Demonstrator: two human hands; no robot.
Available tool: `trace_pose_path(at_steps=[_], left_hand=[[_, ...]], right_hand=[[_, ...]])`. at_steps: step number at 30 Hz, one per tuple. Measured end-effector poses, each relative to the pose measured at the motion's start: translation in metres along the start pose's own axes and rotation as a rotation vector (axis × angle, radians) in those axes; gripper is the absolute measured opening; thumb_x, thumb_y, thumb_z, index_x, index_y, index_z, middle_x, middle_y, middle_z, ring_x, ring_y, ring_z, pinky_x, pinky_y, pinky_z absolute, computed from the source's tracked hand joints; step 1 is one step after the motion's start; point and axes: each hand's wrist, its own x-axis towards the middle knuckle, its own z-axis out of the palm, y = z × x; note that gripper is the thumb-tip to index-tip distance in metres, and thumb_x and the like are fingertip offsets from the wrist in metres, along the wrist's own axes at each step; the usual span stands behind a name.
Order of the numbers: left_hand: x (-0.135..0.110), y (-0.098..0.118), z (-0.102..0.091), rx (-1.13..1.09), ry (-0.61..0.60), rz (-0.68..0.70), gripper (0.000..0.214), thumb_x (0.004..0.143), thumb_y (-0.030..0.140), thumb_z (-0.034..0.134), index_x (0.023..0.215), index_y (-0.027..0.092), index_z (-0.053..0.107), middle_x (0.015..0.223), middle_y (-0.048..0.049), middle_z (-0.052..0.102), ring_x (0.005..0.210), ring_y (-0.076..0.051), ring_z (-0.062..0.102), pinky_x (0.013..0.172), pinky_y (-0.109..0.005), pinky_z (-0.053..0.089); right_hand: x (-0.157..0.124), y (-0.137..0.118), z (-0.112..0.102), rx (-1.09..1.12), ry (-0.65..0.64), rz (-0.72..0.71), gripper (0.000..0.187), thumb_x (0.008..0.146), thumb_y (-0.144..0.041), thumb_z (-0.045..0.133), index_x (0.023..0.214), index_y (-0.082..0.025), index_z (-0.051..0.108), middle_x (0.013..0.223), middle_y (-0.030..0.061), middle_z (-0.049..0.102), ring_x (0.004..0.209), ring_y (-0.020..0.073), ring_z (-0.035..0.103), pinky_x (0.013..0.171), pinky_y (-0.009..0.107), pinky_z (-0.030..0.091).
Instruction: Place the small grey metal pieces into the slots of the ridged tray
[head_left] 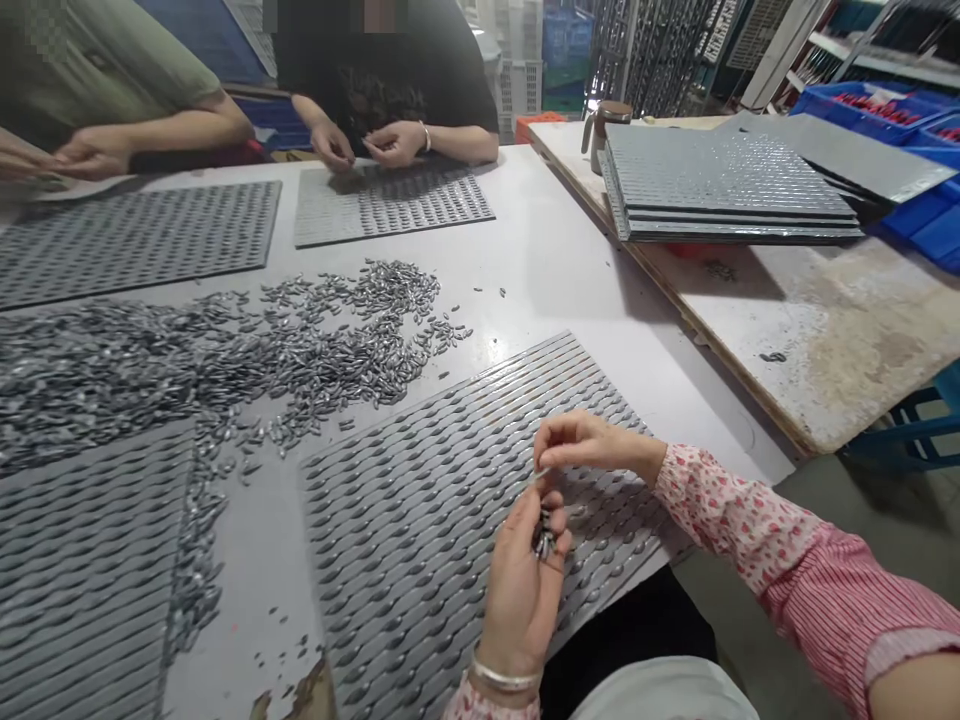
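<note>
Pieces (544,537), small, dark and glossy, lie cupped in the left hand (519,580), turned palm up with its fingers curled round them. The left forearm comes in over the table's near edge, a silver bracelet (506,680) at the wrist. The right hand (581,440) reaches in from the right, back upward and fingers bent, its thumb and index finger pinched together right at the left hand's fingertips; what they grip is too small to make out. A pink patterned sleeve (750,520) covers much of the right forearm, which slants in past the table's right side.

Both hands are over the right part of a grooved grey board (536,380), set by the near edge of the white table (540,270). Similar pieces sit in rows along its grooves; those toward its far corner look bare. Past the board's left side, a loose heap (345,350) spreads toward the table's left. Another board (82,660) lies there, close to the near edge. Along the far edge, a co-worker's hands (396,143) are at a third board (326,212). Beyond the table's right edge, a wooden table (862,330) bears stacked boards (735,225) and a mug (611,125).
</note>
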Motion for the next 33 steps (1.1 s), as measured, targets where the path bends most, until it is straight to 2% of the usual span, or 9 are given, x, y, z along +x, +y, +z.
trace_pose_path(at_steps=[2, 5, 9, 14, 19, 23, 25, 29, 33], left_hand=[[-0.001, 0.001, 0.000, 0.002, 0.030, 0.004, 0.024, 0.081, 0.016, 0.059, 0.105, 0.013, 0.062, 0.092, -0.0074, 0.058, 0.070, -0.008, 0.054, 0.061, -0.018, 0.050], [0.000, 0.001, -0.002, -0.024, 0.016, -0.001, 0.020, 0.081, 0.014, 0.058, 0.100, 0.013, 0.063, 0.083, -0.0047, 0.057, 0.061, -0.005, 0.049, 0.053, -0.016, 0.046], [0.000, -0.001, -0.002, -0.061, 0.036, 0.004, 0.013, 0.081, 0.013, 0.058, 0.094, 0.013, 0.062, 0.080, -0.0041, 0.057, 0.059, -0.005, 0.048, 0.050, -0.016, 0.044], [-0.001, -0.001, -0.003, -0.050, 0.092, -0.032, 0.009, 0.081, 0.009, 0.056, 0.088, 0.013, 0.061, 0.087, -0.0071, 0.059, 0.067, -0.008, 0.054, 0.056, -0.018, 0.048], [-0.001, -0.001, -0.002, -0.023, 0.129, 0.006, 0.009, 0.080, 0.008, 0.057, 0.085, 0.012, 0.063, 0.092, -0.0062, 0.059, 0.074, -0.010, 0.056, 0.062, -0.019, 0.052], [0.002, -0.002, 0.000, -0.060, 0.150, 0.025, 0.013, 0.079, 0.008, 0.059, 0.089, 0.014, 0.064, 0.086, -0.0038, 0.058, 0.069, -0.007, 0.056, 0.060, -0.017, 0.051], [0.003, -0.003, 0.000, -0.078, 0.171, 0.035, 0.012, 0.078, 0.009, 0.061, 0.088, 0.014, 0.064, 0.084, -0.0032, 0.059, 0.066, -0.006, 0.056, 0.056, -0.015, 0.049], [0.004, -0.003, 0.000, -0.091, 0.223, 0.080, 0.009, 0.075, 0.008, 0.065, 0.081, 0.015, 0.062, 0.079, -0.0006, 0.060, 0.064, -0.006, 0.057, 0.055, -0.014, 0.049], [0.002, -0.002, 0.003, -0.088, 0.217, 0.117, 0.009, 0.077, 0.009, 0.063, 0.084, 0.015, 0.064, 0.083, -0.0014, 0.063, 0.071, -0.008, 0.061, 0.064, -0.017, 0.054]], right_hand=[[0.005, 0.009, -0.018, -0.078, 0.224, 0.004, 0.019, 0.085, -0.032, 0.061, 0.085, -0.014, 0.058, 0.079, 0.0022, 0.061, 0.071, 0.0119, 0.057, 0.065, 0.024, 0.045], [0.013, 0.019, -0.049, -0.445, 0.485, 0.029, 0.006, 0.083, -0.020, 0.060, 0.080, -0.014, 0.061, 0.076, 0.0012, 0.061, 0.070, 0.0121, 0.055, 0.067, 0.025, 0.043], [0.021, 0.027, -0.070, -0.813, 0.441, 0.053, 0.012, 0.079, -0.008, 0.058, 0.080, -0.016, 0.067, 0.081, 0.0017, 0.065, 0.079, 0.0139, 0.057, 0.077, 0.027, 0.041], [0.024, 0.037, -0.067, -0.931, 0.473, 0.165, 0.007, 0.079, -0.013, 0.062, 0.080, -0.017, 0.067, 0.074, -0.0005, 0.064, 0.069, 0.0125, 0.055, 0.066, 0.023, 0.039], [0.026, 0.044, -0.066, -1.127, 0.491, 0.108, 0.007, 0.077, -0.012, 0.062, 0.072, -0.016, 0.064, 0.075, 0.0025, 0.061, 0.079, 0.0164, 0.052, 0.077, 0.027, 0.038], [0.020, 0.031, -0.054, -0.987, 0.527, 0.068, 0.006, 0.077, -0.010, 0.062, 0.073, -0.015, 0.062, 0.076, 0.0023, 0.059, 0.078, 0.0153, 0.051, 0.076, 0.028, 0.038], [0.012, 0.018, -0.039, -0.747, 0.381, 0.040, 0.004, 0.081, -0.017, 0.061, 0.079, -0.014, 0.062, 0.076, 0.0012, 0.059, 0.073, 0.0132, 0.051, 0.071, 0.026, 0.040], [-0.005, -0.004, -0.002, -0.283, -0.021, -0.033, 0.019, 0.082, -0.033, 0.065, 0.089, -0.015, 0.062, 0.083, 0.0016, 0.061, 0.074, 0.0121, 0.053, 0.067, 0.023, 0.043], [-0.008, -0.006, 0.020, -0.042, 0.005, -0.039, 0.021, 0.084, -0.035, 0.062, 0.085, -0.014, 0.060, 0.076, 0.0008, 0.059, 0.067, 0.0108, 0.053, 0.061, 0.022, 0.043]])
